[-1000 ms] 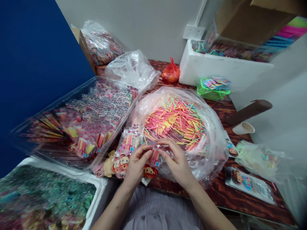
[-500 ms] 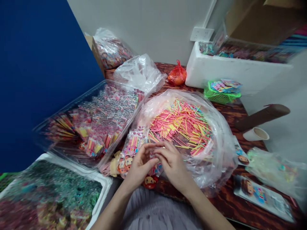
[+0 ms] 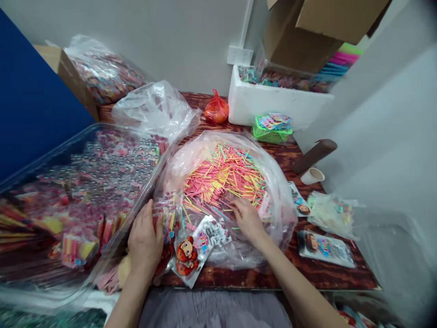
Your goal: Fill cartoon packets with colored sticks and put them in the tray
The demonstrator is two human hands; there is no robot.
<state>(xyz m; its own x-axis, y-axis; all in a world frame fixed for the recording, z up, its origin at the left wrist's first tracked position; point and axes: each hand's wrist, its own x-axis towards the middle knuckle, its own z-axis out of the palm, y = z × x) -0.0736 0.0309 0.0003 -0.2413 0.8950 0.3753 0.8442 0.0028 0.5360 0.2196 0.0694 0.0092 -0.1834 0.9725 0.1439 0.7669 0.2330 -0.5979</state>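
Note:
My left hand (image 3: pixel 146 239) rests at the right edge of the clear tub (image 3: pixel 150 184), over some filled packets (image 3: pixel 167 214); its fingers are extended and a little apart. My right hand (image 3: pixel 246 217) reaches into the open plastic bag (image 3: pixel 288 200), fingertips together at the near edge of the pink, yellow and green sticks (image 3: pixel 225 171). Whatever its fingertips pinch is too small to make out. Between my hands a printed packet with red-haired cartoon figures (image 3: pixel 191 255) lies on the near rim of the bag.
Many small packets fill the tub. Behind the bag are a red bag of round things (image 3: pixel 216 110), a green basket (image 3: pixel 271 134) and a white foam box (image 3: pixel 273 102). At the right stand a paper cup (image 3: pixel 312 176) and a flat packet (image 3: pixel 326 249).
The view has swung right. My hands were together over the near edge of the bag; they have parted, the left to the tub's edge, the right onto the sticks. A printed packet now lies between them.

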